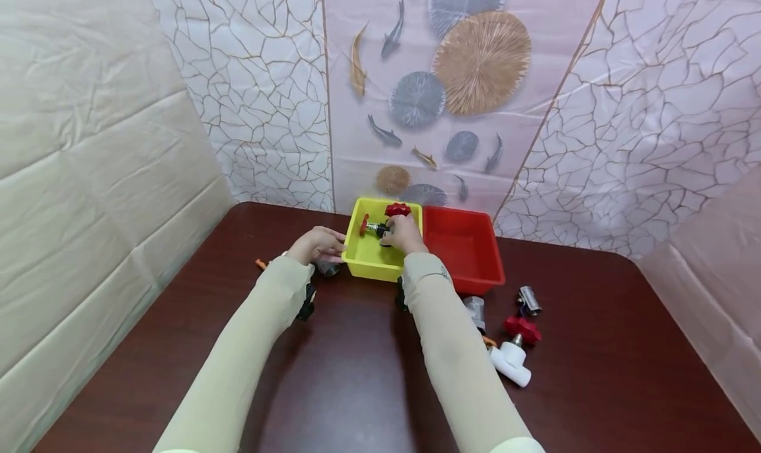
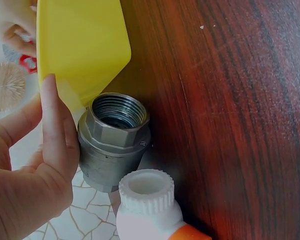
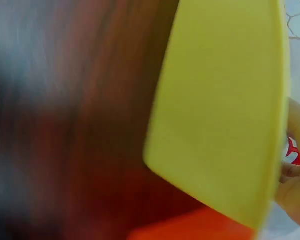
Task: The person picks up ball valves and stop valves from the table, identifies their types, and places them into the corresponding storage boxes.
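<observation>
At the left side of the yellow bin [image 1: 377, 270], my left hand [image 1: 321, 243] pinches the rim, one fingertip on the outer wall in the left wrist view. A threaded metal pipe fitting [image 2: 115, 142] stands right beside those fingers, with a white plastic fitting [image 2: 147, 205] close by. Inside the bin, my right hand [image 1: 406, 234] has its fingers curled round a valve with a red handwheel [image 1: 398, 209]; its body is mostly hidden. Another valve with a red handle [image 1: 364, 225] lies left of the fingers. In the right wrist view, the bin wall largely hides the hand.
A red bin [image 1: 460, 242] adjoins the yellow one on the right. Nearer on the dark wooden table [image 1: 357, 387] lie a metal fitting [image 1: 475, 311], a small metal piece [image 1: 529, 300] and a white tee valve [image 1: 511, 360] with a red handwheel. A patterned backdrop rises behind.
</observation>
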`<act>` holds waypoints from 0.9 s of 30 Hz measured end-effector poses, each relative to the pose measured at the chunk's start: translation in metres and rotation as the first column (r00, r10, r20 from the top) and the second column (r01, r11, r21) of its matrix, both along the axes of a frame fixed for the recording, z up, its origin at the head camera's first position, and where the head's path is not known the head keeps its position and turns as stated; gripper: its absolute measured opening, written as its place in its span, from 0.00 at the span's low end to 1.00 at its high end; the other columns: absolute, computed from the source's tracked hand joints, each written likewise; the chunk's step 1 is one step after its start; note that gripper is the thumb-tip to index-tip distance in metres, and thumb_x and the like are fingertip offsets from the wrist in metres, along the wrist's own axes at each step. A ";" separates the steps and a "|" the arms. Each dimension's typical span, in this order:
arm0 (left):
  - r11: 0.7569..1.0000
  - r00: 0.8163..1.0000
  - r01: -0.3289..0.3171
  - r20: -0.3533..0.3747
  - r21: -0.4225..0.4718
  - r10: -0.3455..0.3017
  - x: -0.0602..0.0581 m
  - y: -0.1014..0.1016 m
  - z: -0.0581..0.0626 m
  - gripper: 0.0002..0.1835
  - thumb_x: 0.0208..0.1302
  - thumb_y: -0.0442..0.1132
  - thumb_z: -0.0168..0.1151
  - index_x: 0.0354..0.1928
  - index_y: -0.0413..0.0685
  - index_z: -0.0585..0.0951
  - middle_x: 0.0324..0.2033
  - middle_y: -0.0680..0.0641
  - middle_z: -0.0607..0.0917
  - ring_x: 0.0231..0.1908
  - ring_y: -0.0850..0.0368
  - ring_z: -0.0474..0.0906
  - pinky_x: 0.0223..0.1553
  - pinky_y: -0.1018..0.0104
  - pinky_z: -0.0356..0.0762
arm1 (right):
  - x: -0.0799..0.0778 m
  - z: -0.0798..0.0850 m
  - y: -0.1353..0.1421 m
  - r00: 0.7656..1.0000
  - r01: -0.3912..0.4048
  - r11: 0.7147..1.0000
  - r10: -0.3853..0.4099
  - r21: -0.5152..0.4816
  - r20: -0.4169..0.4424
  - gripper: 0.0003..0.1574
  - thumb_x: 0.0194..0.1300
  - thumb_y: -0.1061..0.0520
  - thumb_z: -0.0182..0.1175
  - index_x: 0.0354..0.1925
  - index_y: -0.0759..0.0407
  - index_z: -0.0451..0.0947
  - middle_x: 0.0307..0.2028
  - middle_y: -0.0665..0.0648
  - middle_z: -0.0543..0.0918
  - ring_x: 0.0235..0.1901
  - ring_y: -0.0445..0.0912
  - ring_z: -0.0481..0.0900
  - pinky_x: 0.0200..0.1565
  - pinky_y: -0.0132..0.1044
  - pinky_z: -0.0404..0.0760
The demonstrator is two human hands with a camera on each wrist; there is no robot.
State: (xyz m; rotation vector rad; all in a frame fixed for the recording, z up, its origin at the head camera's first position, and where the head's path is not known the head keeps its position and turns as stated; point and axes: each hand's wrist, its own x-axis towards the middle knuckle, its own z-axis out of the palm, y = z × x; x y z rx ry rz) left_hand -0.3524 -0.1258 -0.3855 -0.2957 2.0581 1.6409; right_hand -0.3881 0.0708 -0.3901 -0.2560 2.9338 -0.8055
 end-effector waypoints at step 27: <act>1.000 1.000 -0.005 -0.006 -0.029 0.005 0.000 -0.002 0.002 0.22 0.65 0.27 0.53 0.62 0.36 0.70 0.57 0.36 0.75 0.33 0.56 0.79 0.35 0.68 0.83 | 0.000 -0.014 -0.004 0.998 0.011 1.000 -0.012 0.024 0.055 0.31 0.54 0.55 0.69 0.53 0.64 0.69 0.56 0.67 0.70 0.54 0.58 0.69 0.58 0.48 0.71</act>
